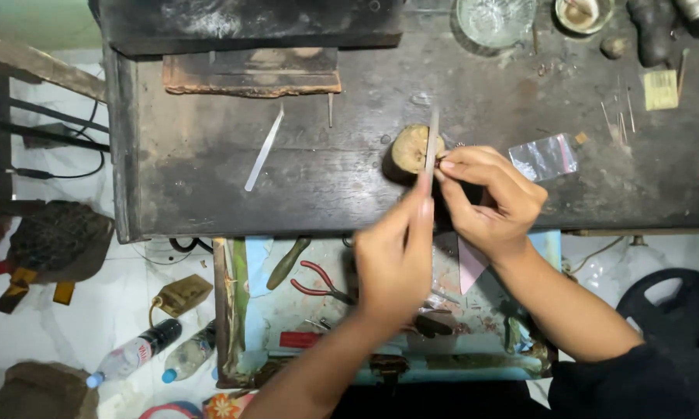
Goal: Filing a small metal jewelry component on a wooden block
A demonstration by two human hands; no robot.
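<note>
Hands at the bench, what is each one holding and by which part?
The left hand holds a thin metal file by its lower end. The right hand pinches a tiny piece against the wooden peg; it is too small to identify.

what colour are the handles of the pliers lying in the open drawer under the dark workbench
Red, on the pliers in the pale blue drawer; the head view shows them, beside the left hand.

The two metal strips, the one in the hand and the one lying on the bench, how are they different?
The file is held by the left hand, standing nearly straight up the picture against the wooden peg; the loose strip lies untouched and slanted on the workbench. The file sits beside the right hand; the strip lies alone. Both are thin, flat and silvery.
</note>
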